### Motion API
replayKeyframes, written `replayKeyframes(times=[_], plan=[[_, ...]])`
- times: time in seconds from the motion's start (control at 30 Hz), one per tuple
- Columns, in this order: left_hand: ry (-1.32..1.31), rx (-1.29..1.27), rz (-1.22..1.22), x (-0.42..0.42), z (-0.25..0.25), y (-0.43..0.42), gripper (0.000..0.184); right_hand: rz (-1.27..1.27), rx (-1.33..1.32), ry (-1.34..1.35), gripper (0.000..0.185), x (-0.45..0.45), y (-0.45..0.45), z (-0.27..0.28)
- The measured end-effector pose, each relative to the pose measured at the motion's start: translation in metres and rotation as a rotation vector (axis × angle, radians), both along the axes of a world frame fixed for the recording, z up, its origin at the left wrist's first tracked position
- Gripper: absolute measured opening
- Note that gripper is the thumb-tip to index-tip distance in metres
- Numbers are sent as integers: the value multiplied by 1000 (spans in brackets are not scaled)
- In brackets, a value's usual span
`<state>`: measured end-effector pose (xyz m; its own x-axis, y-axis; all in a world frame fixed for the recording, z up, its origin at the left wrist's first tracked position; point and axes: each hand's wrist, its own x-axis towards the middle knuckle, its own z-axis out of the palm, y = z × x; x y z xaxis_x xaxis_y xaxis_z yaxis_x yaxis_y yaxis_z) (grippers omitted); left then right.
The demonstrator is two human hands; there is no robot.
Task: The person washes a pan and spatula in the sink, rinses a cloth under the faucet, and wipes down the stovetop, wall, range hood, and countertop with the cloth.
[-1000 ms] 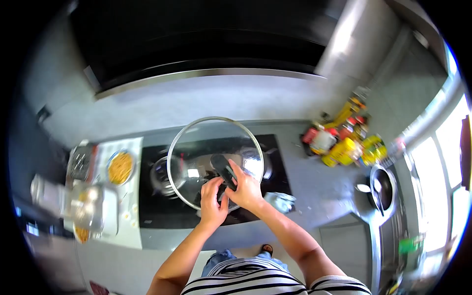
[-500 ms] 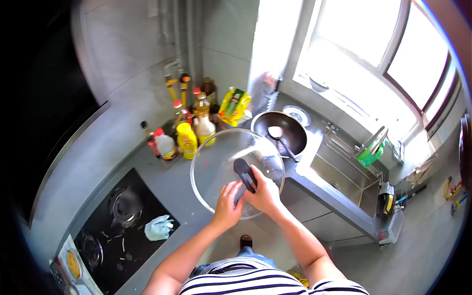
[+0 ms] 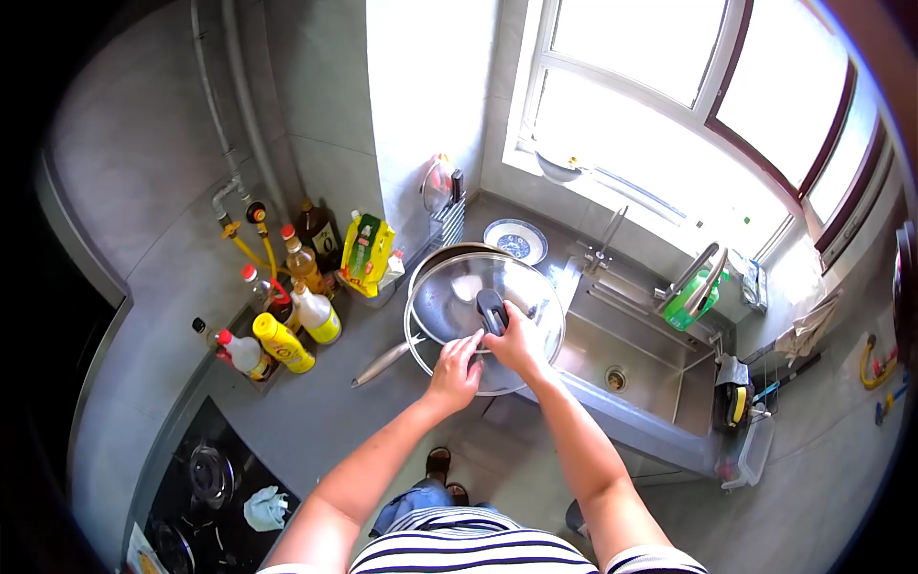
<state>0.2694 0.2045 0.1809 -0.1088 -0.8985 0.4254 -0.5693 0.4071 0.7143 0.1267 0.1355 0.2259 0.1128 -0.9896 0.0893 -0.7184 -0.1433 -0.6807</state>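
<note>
Head view: right hand point(image 3: 519, 344) gripping the black handle point(image 3: 491, 308) of the glass lid point(image 3: 445, 311). Left hand point(image 3: 452, 375) beside it, fingers extended; cannot tell whether they touch. Lid is over the pan point(image 3: 433, 261); contact with its rim cannot be told. Lid's near edge overlaps the front edge of the counter point(image 3: 316, 421) in view; right edge just beside the sink point(image 3: 660, 383). Pan's handle point(image 3: 384, 364) projects left. Counter stretches from there to the hob point(image 3: 239, 467), bottles point(image 3: 282, 342) bordering the wall side.
</note>
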Motion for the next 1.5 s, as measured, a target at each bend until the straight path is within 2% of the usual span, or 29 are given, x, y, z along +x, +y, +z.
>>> replayKeyframes(times=[0.07,0.37,0.53,0.77,0.87,0.9,1.0,1.07,1.17,1.3,1.5], plan=[[27,9,-1,0,-7,-22,55,-6,-48,-4,77,2,-32,-19],[63,130,-23,28,-44,-106,59,-66,87,21,81,36,-116,-51],[87,197,-46,35,-54,-117,59,-85,143,22,80,41,-121,-55],[37,118,3,32,-60,-110,56,-29,150,47,80,36,-126,-66],[36,120,74,28,-61,-93,53,-23,-167,144,79,32,-119,-87],[55,145,100,26,-57,-84,53,38,-79,114,76,30,-108,-65],[40,151,191,21,-54,-53,52,171,-408,211,70,27,-73,-37],[-21,117,250,19,-54,-29,51,324,-531,160,60,28,-48,-30],[35,146,361,20,-60,14,46,557,-524,99,48,42,-16,-43],[28,199,583,41,-61,82,45,771,-533,-82,42,86,27,-55],[88,231,943,101,-55,221,50,1149,-402,-147,49,181,131,-72]])
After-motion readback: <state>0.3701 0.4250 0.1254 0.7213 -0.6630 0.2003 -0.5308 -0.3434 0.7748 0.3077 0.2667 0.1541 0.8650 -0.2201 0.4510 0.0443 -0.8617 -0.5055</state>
